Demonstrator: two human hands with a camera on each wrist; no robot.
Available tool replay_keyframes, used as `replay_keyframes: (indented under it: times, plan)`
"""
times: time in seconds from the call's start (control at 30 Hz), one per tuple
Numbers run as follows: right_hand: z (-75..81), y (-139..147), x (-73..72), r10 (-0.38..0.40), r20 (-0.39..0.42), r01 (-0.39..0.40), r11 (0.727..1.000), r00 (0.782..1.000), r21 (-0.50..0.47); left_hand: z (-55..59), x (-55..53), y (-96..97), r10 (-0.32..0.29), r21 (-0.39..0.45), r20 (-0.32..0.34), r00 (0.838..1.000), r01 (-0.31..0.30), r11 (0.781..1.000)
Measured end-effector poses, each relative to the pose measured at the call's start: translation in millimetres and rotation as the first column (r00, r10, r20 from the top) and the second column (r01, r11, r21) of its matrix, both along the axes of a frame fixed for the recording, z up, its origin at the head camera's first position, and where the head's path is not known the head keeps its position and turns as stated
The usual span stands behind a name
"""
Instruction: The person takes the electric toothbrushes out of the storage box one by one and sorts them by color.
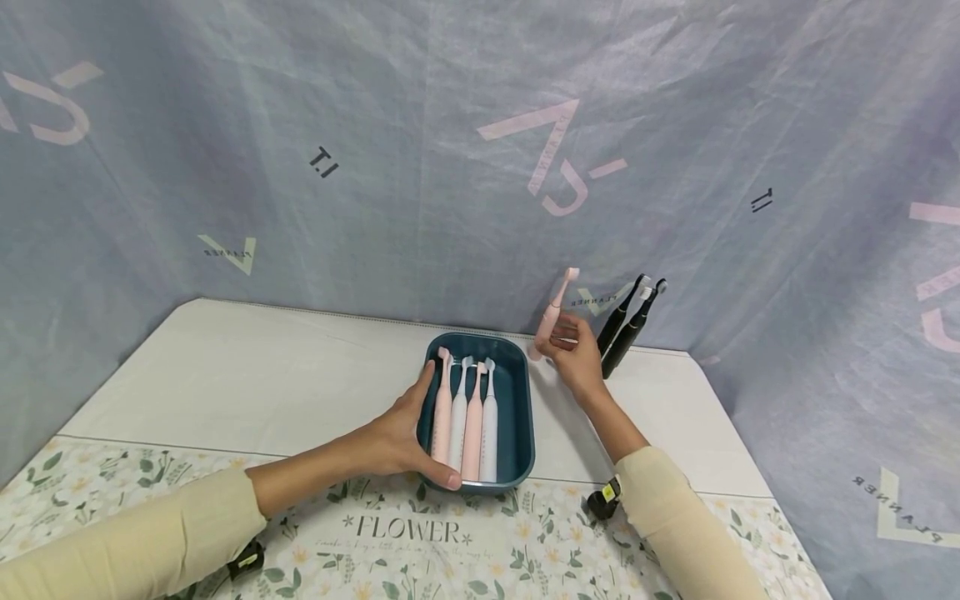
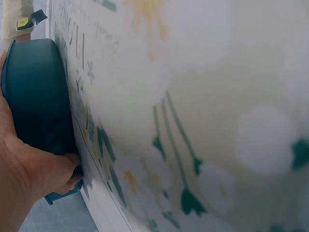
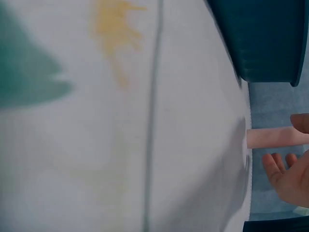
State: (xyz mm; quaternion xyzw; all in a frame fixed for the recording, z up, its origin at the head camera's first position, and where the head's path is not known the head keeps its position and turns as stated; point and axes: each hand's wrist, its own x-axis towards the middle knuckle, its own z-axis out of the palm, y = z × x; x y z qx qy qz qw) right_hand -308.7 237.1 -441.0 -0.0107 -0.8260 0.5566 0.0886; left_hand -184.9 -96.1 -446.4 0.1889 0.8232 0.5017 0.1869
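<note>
A dark teal plastic bin (image 1: 517, 417) stands on the table, its long side pointing away from me. My left hand (image 1: 393, 437) grips its left side, thumb at the near rim and fingers along the far left edge. Inside, pink electric toothbrushes (image 1: 442, 412) and white electric toothbrushes (image 1: 490, 433) lie side by side, heads away from me. To the right of the bin, a pink electric toothbrush (image 1: 551, 318) stands upright, its base at the tabletop. My right hand (image 1: 576, 350) holds this toothbrush by the handle between thumb and fingers; the right wrist view shows the thumb (image 3: 300, 123) over it.
Black electric toothbrushes (image 1: 626, 333) stand upright close to the right of my right hand. A grey-blue printed curtain (image 1: 375, 208) rises behind the table and at both sides. A floral cloth (image 1: 420, 567) covers the near part of the white table (image 1: 300, 375).
</note>
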Motion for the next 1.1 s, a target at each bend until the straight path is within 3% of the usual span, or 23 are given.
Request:
replay_keyframes:
  times: [0.23,0.57,0.93,1.1]
  plan:
    - [-0.2,0.9,9.7,-0.011,0.034,0.011,1.0,0.999,-0.002,-0.4,-0.8,-0.5,-0.008,0.016,-0.013,1.0,0.008,1.0]
    - [0.7,0.9,23.2,0.001,0.091,0.006,0.997,0.996,-0.08,0.1,-0.5,-0.3,-0.008,0.013,-0.015,1.0,0.008,1.0]
    - [2.9,-6.2,36.8,-0.089,0.157,0.103,0.991,0.984,-0.085,1.6,-1.1,0.3,-0.003,-0.003,-0.014,1.0,0.003,1.0]
    - [3.6,-11.8,43.2,-0.08,0.178,0.098,0.99,0.981,-0.099,1.3,-0.4,0.7,0.0,0.001,-0.018,1.0,0.0,1.0]
